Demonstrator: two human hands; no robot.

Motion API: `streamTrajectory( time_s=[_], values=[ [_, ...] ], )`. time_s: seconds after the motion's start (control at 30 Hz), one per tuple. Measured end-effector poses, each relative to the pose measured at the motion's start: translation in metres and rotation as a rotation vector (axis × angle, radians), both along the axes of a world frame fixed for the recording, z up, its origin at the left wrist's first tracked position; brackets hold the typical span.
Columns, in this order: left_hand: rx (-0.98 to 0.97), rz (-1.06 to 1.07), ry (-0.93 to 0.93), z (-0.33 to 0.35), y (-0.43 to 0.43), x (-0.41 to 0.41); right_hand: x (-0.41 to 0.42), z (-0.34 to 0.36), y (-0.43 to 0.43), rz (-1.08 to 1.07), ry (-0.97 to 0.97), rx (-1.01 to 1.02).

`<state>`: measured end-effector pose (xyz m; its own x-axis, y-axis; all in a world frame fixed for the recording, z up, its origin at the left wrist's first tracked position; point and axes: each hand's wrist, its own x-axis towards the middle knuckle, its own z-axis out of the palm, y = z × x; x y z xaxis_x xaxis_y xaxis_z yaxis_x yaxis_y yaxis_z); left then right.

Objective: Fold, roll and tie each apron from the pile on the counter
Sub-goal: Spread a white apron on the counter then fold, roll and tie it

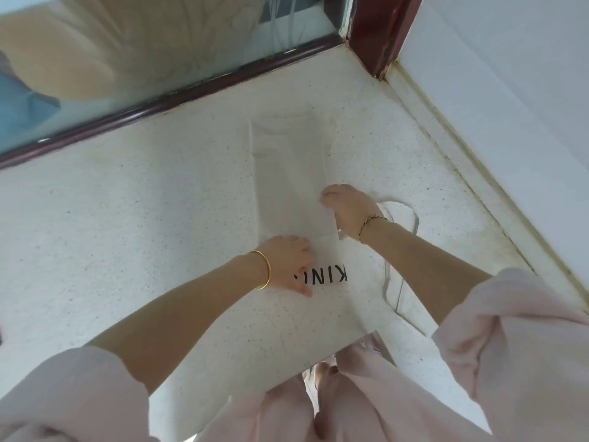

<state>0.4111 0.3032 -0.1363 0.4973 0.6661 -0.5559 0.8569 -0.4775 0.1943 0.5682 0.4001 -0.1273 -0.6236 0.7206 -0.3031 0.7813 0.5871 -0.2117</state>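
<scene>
A white apron (pixel 288 173) lies folded into a long narrow strip on the speckled white counter (pixel 143 218), running away from me. Black letters (pixel 322 277) show on its near end. My left hand (pixel 288 264) rests flat on the near part of the apron, fingers straight beside the letters. My right hand (pixel 345 207) grips the right edge of the strip, fingers curled on the cloth. A thin white strap (pixel 401 218) loops out on the counter to the right of my right wrist.
A glass window with a dark red frame (pixel 178 94) borders the counter's far side. A white wall (pixel 510 106) closes off the right side. The counter's near edge is at my waist.
</scene>
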Motion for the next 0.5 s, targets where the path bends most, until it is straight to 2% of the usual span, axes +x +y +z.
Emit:
streamTrajectory(
  time_s=[0.1, 0.3, 0.5],
  values=[
    [0.043, -0.126, 0.096, -0.006, -0.001, 0.002, -0.003, -0.005, 0.010, 0.068, -0.107, -0.031],
    [-0.007, -0.130, 0.057, 0.003, 0.005, 0.002, 0.001, 0.003, 0.018, 0.074, -0.103, -0.118],
    [-0.235, 0.190, -0.257, 0.025, 0.028, -0.010, 0.006, -0.001, 0.021, 0.120, -0.090, -0.116]
  ],
)
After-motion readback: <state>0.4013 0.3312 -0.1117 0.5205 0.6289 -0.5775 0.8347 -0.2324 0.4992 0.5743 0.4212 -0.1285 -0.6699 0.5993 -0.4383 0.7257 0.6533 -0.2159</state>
